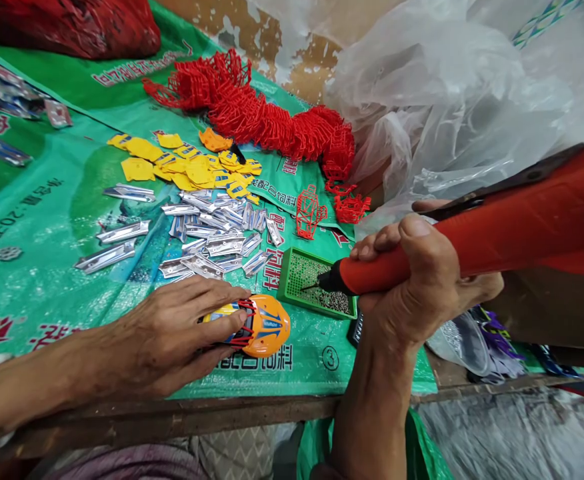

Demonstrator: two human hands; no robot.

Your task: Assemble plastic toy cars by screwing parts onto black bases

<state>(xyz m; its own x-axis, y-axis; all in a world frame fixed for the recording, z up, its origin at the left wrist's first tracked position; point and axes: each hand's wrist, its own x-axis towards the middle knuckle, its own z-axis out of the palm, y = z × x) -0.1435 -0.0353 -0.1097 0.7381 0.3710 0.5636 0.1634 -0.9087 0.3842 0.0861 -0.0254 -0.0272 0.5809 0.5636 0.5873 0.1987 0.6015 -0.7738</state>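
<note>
Toy car body [271,327] sits just left of the green tray [285,277], bench-edge side. Looks light, stiff, slick; I'd grip its sides, spare the thin red bars [249,325]. Left hand [185,333] loosely closed on it, forefinger over bars, orange end beyond fingertips. Right hand [422,287] wraps red driver [517,217], bit over tray.

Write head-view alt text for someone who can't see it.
Right hand grips a red power screwdriver, its bit pointing into a green tray of screws; left hand holds an orange toy car. Silver parts lie beyond.
</note>
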